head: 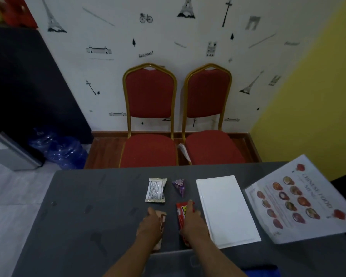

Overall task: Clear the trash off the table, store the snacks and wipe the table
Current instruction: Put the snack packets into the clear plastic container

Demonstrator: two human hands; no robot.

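Note:
On the dark grey table (78, 216) my left hand (150, 226) closes over a beige and brown snack packet (162, 218). My right hand (194, 222) grips a red snack packet (181, 214) lying lengthwise. Farther back lie a white wrapper (155, 189) with printed text and a small purple triangular packet (179, 185), both untouched. A white rectangular tray (226, 208) sits just right of my right hand.
A laminated food menu (294, 198) overhangs the table's right edge. Two red chairs (150, 124) with gold frames stand behind the table against the wall. A blue cloth (262, 271) shows at the bottom edge. Blue water bottles (58, 148) stand on the floor at left.

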